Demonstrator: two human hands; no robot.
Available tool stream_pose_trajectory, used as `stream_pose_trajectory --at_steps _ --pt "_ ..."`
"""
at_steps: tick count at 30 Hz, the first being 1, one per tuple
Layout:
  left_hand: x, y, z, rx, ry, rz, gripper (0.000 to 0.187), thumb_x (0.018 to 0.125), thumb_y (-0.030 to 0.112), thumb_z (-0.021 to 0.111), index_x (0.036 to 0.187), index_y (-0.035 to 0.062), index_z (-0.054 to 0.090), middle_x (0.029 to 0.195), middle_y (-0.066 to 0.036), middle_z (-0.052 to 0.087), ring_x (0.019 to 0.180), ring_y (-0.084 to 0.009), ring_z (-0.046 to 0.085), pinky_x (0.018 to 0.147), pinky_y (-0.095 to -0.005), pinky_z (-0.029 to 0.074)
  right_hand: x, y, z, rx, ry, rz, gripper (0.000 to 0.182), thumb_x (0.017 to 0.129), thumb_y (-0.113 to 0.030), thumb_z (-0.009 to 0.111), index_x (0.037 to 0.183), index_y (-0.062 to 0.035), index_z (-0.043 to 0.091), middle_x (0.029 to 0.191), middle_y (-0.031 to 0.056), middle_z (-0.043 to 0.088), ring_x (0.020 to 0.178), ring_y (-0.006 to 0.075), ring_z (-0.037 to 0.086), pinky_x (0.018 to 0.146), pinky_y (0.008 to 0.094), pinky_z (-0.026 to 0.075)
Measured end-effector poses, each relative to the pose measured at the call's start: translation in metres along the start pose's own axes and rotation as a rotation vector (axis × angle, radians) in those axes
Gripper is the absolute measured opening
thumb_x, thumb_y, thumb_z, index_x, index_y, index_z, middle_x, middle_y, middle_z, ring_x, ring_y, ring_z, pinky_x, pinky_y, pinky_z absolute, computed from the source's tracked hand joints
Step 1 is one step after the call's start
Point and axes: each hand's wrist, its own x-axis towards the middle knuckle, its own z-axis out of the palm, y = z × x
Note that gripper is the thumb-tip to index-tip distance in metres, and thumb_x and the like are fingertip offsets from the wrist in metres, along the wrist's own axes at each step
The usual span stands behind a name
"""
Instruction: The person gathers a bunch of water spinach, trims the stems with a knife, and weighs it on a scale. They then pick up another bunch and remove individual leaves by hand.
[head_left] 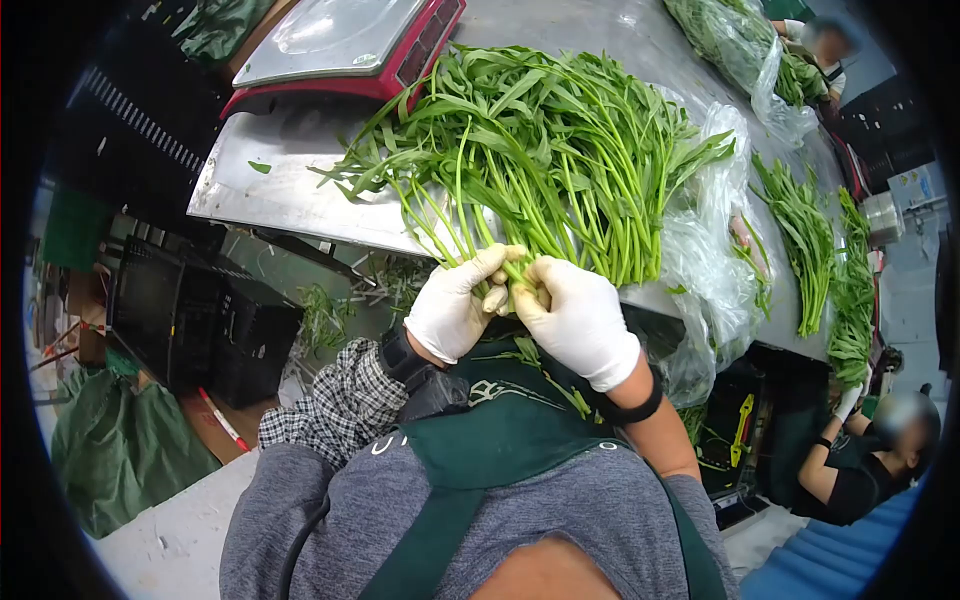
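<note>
A thick heap of water spinach, long green stems with narrow leaves, lies on the metal table with its stem ends towards me. My left hand, in a white glove, is closed around stems at the near edge of the heap. Close beside it, my right hand, also gloved, pinches the lower ends of stems between thumb and fingers. The fingertips of both hands almost meet. How many stems each holds is partly hidden by the fingers. A few cut pieces rest on my green apron.
A red scale with a metal pan stands at the table's back left. Clear plastic bags lie right of the heap, near more bunches of greens. Black crates stand at lower left. Two other people work at the right.
</note>
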Motion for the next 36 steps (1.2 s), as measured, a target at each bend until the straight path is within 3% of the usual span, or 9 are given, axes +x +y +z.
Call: stream_pose_trajectory --at_steps 5,7,13,17,20,25,29,33,36 --pt "-0.002 0.010 -0.007 -0.068 -0.054 0.058 0.025 0.091 0.023 0.048 0.099 0.0015 0.056 0.083 -0.003 0.057 0.055 -0.0085 0.045 0.059 -0.0252 0.038 -0.028 0.000 -0.068 -0.094 -0.356 -0.066 0.012 0.071 -0.016 0.062 0.068 -0.0071 0.054 0.059 0.0094 0.054 0.055 0.0276 0.056 0.051 0.0357 0.045" --pt "-0.003 0.010 -0.011 -0.058 -0.020 0.035 0.024 0.090 0.023 0.048 0.099 0.0019 0.056 0.084 -0.003 0.058 0.055 -0.0084 0.046 0.059 -0.0250 0.039 -0.037 -0.002 -0.103 -0.122 -0.562 0.184 0.014 0.070 -0.019 0.067 0.071 -0.0077 0.058 0.057 0.0072 0.053 0.054 0.0243 0.056 0.051 0.0326 0.045" --pt "-0.006 0.011 -0.010 -0.060 -0.008 -0.078 0.020 0.090 0.021 0.049 0.099 0.0048 0.056 0.079 -0.002 0.059 0.054 -0.0082 0.048 0.059 -0.0251 0.040 0.002 0.022 -0.042 -0.303 0.088 -0.176 0.017 0.075 -0.014 0.063 0.089 -0.0066 0.059 0.075 0.0096 0.056 0.064 0.0282 0.058 0.056 0.0352 0.047" --pt "-0.006 0.018 -0.011 -0.094 -0.005 -0.069 0.017 0.089 0.019 0.050 0.097 0.0059 0.056 0.077 -0.002 0.058 0.056 -0.0091 0.048 0.057 -0.0255 0.039 0.017 0.031 -0.021 -0.509 -0.086 -0.111 0.015 0.075 -0.014 0.062 0.087 -0.0056 0.058 0.073 0.0116 0.057 0.063 0.0286 0.058 0.057 0.0360 0.048" --pt "-0.005 0.016 -0.006 -0.142 -0.118 -0.006 0.017 0.085 0.014 0.057 0.098 0.0034 0.058 0.075 -0.002 0.058 0.064 -0.0118 0.054 0.058 -0.0256 0.044 0.017 0.011 -0.037 0.128 -0.003 0.099 0.010 0.076 -0.010 0.063 0.081 -0.0025 0.060 0.068 0.0115 0.058 0.057 0.0212 0.057 0.055 0.0293 0.046" --pt "0.003 0.010 -0.006 -0.066 -0.174 -0.004 0.020 0.085 0.014 0.056 0.102 0.0016 0.055 0.081 -0.004 0.059 0.070 -0.0134 0.056 0.060 -0.0250 0.045 0.007 0.002 -0.008 0.157 0.025 0.013 0.012 0.075 -0.012 0.065 0.082 -0.0032 0.060 0.067 0.0103 0.057 0.053 0.0197 0.055 0.052 0.0285 0.046" --pt "-0.001 0.009 0.005 -0.025 0.012 0.088 0.019 0.082 0.011 0.060 0.099 0.0007 0.058 0.083 -0.006 0.061 0.070 -0.0149 0.058 0.055 -0.0244 0.046 0.005 -0.007 0.002 0.037 0.053 -0.110 0.013 0.075 -0.014 0.065 0.080 -0.0031 0.060 0.066 0.0104 0.057 0.054 0.0200 0.056 0.052 0.0292 0.045" --pt "-0.004 0.012 0.000 -0.011 -0.006 0.052 0.021 0.083 0.013 0.060 0.100 0.0012 0.058 0.075 -0.004 0.058 0.060 -0.0124 0.054 0.051 -0.0248 0.043 0.017 -0.001 -0.015 0.344 -0.229 0.262 0.023 0.082 -0.021 0.060 0.084 0.0012 0.062 0.066 0.0118 0.059 0.055 0.0152 0.054 0.054 0.0279 0.044" --pt "-0.003 0.012 -0.001 0.093 -0.038 0.071 0.025 0.084 0.013 0.058 0.105 0.0000 0.057 0.076 -0.005 0.058 0.063 -0.0134 0.056 0.057 -0.0254 0.045 0.023 0.008 -0.005 0.432 -0.214 0.216 0.023 0.083 -0.020 0.059 0.085 0.0027 0.062 0.064 0.0090 0.059 0.056 0.0110 0.053 0.053 0.0259 0.043"
